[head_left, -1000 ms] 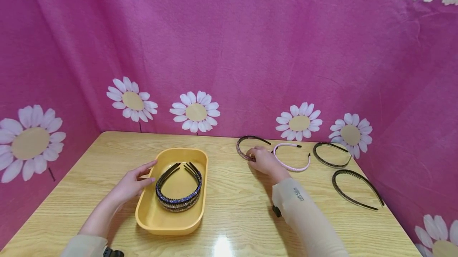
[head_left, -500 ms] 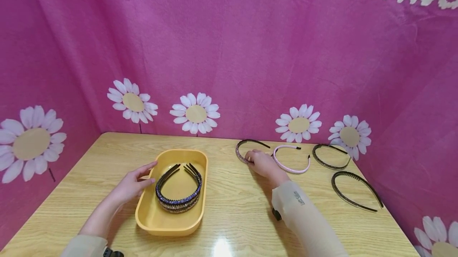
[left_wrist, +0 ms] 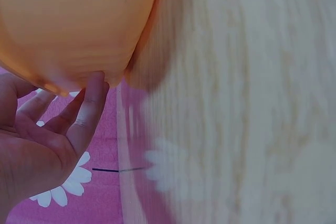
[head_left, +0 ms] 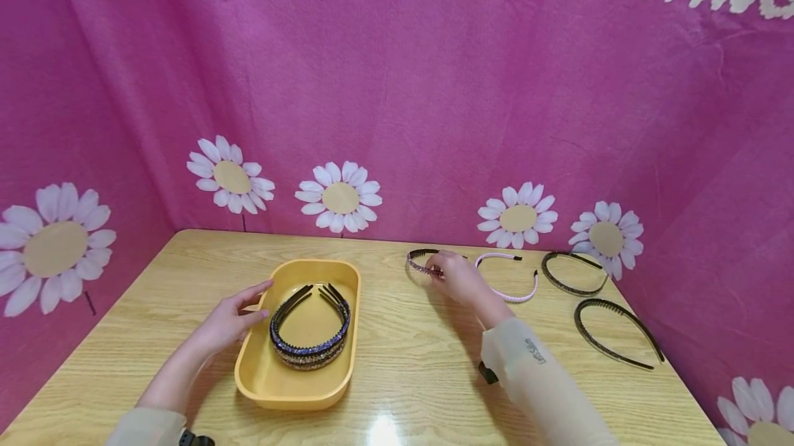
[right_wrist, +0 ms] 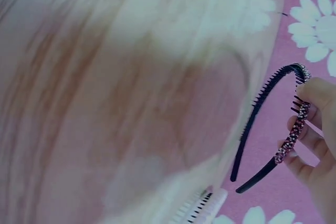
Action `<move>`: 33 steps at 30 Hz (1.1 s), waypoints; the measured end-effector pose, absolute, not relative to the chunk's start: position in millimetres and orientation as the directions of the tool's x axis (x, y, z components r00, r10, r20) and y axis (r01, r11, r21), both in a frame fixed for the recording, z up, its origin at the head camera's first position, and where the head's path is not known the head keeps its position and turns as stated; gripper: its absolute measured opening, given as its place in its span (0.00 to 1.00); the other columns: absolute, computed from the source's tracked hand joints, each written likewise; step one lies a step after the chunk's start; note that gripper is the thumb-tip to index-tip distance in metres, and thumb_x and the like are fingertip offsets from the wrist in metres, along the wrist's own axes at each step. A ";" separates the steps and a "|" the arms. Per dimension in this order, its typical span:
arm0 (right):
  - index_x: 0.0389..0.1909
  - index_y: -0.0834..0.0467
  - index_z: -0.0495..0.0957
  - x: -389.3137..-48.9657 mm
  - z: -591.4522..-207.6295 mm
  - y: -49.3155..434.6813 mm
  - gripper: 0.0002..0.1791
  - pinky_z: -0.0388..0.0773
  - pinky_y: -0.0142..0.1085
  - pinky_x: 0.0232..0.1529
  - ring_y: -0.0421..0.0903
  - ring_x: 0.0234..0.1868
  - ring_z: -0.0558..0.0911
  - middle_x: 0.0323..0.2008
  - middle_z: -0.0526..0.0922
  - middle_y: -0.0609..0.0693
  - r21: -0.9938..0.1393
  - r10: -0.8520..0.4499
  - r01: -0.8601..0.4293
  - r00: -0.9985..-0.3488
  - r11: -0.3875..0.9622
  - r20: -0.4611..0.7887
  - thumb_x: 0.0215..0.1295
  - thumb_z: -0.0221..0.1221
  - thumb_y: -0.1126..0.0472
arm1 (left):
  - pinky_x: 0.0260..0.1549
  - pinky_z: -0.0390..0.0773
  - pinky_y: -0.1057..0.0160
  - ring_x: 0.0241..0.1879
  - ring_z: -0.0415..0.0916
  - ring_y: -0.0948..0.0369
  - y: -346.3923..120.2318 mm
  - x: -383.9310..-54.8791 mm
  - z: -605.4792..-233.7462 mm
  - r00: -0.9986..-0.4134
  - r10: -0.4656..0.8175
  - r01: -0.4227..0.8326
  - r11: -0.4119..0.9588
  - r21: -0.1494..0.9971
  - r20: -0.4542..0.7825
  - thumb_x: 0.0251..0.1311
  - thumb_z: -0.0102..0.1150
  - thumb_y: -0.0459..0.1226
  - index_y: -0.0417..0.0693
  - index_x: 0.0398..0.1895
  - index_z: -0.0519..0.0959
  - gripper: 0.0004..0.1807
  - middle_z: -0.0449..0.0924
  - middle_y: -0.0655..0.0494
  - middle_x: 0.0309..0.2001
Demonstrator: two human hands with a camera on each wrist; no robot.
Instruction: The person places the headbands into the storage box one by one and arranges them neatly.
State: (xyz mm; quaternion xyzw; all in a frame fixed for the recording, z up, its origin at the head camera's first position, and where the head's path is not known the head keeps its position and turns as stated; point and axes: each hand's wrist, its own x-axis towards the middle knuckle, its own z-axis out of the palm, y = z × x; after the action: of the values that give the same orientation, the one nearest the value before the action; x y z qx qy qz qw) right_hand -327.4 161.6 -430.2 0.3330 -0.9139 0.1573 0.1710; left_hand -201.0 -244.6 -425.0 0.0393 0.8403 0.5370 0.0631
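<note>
Thumb and fingers of my right hand (head_left: 462,280) pinch a black toothed headband (head_left: 417,267) whose outer band is covered in pink and red stones. In the right wrist view that headband (right_wrist: 292,137) is tilted up from the table, both ends hanging free. My left hand (head_left: 226,322) grips the left wall of a yellow tray (head_left: 298,394), thumb over the rim and fingers against the outside. Several headbands (head_left: 310,353) lie nested inside the tray, with blue glitter on the top one and gold-brown glitter below.
A pink headband (head_left: 517,298) lies just right of my right hand, partly hidden by it. Two dark headbands, one at the back right (head_left: 567,288) and one nearer the right edge (head_left: 611,353), lie on the wooden table (head_left: 422,363). A magenta daisy-print cloth (head_left: 397,87) rises behind.
My right hand has raised the stone-covered headband from the table and tilted it. The left hand and the tray have stayed in place.
</note>
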 end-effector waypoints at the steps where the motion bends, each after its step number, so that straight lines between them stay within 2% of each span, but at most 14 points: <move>1: 0.32 0.59 0.80 -327.0 -428.1 161.5 0.08 0.79 0.39 0.35 0.46 0.31 0.79 0.30 0.80 0.50 -0.173 -0.558 -0.668 -0.714 0.724 0.423 0.50 0.66 0.71 | 0.18 0.70 0.69 0.34 0.70 0.60 -244.6 -200.9 -424.9 -0.989 0.133 -0.001 0.421 0.907 -0.063 0.64 0.52 0.32 0.42 0.72 0.55 0.33 0.56 0.23 0.62; 6: 0.34 0.61 0.80 -322.7 -416.8 161.9 0.09 0.80 0.37 0.35 0.45 0.31 0.80 0.31 0.81 0.50 -0.183 -0.556 -0.674 -0.708 0.716 0.436 0.50 0.64 0.71 | 0.17 0.69 0.70 0.31 0.69 0.61 -244.7 -200.7 -424.8 -0.989 0.137 0.006 0.419 0.908 -0.057 0.64 0.53 0.32 0.41 0.71 0.56 0.33 0.56 0.23 0.62; 9: 0.34 0.61 0.80 -319.6 -409.6 162.6 0.08 0.80 0.36 0.35 0.45 0.31 0.80 0.31 0.81 0.50 -0.183 -0.545 -0.668 -0.711 0.721 0.445 0.51 0.63 0.71 | 0.18 0.70 0.69 0.35 0.70 0.59 -244.6 -200.7 -424.8 -0.989 0.138 0.014 0.423 0.906 -0.049 0.64 0.53 0.32 0.41 0.71 0.56 0.33 0.57 0.23 0.62; 12: 0.35 0.61 0.80 -316.7 -403.2 163.3 0.08 0.80 0.37 0.36 0.45 0.32 0.79 0.32 0.80 0.50 -0.173 -0.538 -0.667 -0.705 0.725 0.461 0.52 0.62 0.70 | 0.18 0.70 0.69 0.34 0.70 0.59 -244.8 -201.0 -424.6 -0.989 0.139 0.018 0.423 0.906 -0.045 0.64 0.53 0.32 0.41 0.71 0.56 0.32 0.57 0.23 0.61; 16: 0.34 0.61 0.80 -312.4 -395.7 163.8 0.08 0.80 0.37 0.36 0.45 0.32 0.79 0.31 0.80 0.50 -0.162 -0.541 -0.683 -0.682 0.713 0.493 0.52 0.62 0.69 | 0.18 0.70 0.69 0.33 0.70 0.60 -245.0 -200.9 -424.2 -0.989 0.139 0.017 0.422 0.906 -0.046 0.64 0.53 0.32 0.41 0.71 0.56 0.33 0.57 0.23 0.62; 24: 0.33 0.60 0.79 -303.1 -381.5 163.9 0.07 0.78 0.36 0.35 0.44 0.32 0.77 0.29 0.79 0.49 -0.140 -0.564 -0.734 -0.616 0.665 0.550 0.51 0.62 0.69 | 0.19 0.72 0.68 0.41 0.72 0.56 -244.6 -199.8 -424.0 -0.990 0.133 0.015 0.431 0.902 -0.047 0.64 0.53 0.32 0.41 0.71 0.57 0.32 0.58 0.23 0.62; 33: 0.32 0.58 0.78 -290.3 -365.4 163.1 0.06 0.76 0.33 0.31 0.41 0.31 0.74 0.28 0.77 0.47 -0.156 -0.558 -0.777 -0.560 0.609 0.612 0.52 0.62 0.67 | 0.18 0.71 0.69 0.36 0.70 0.58 -245.0 -200.4 -424.6 -0.990 0.136 0.019 0.419 0.908 -0.042 0.64 0.53 0.32 0.41 0.71 0.56 0.32 0.59 0.24 0.60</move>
State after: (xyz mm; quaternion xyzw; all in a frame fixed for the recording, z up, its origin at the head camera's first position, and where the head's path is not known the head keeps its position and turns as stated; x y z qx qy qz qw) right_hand -290.3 163.1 -365.4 0.3891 -0.8580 0.2095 0.2619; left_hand -200.4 -245.0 -424.6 0.0461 0.8407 0.5368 0.0541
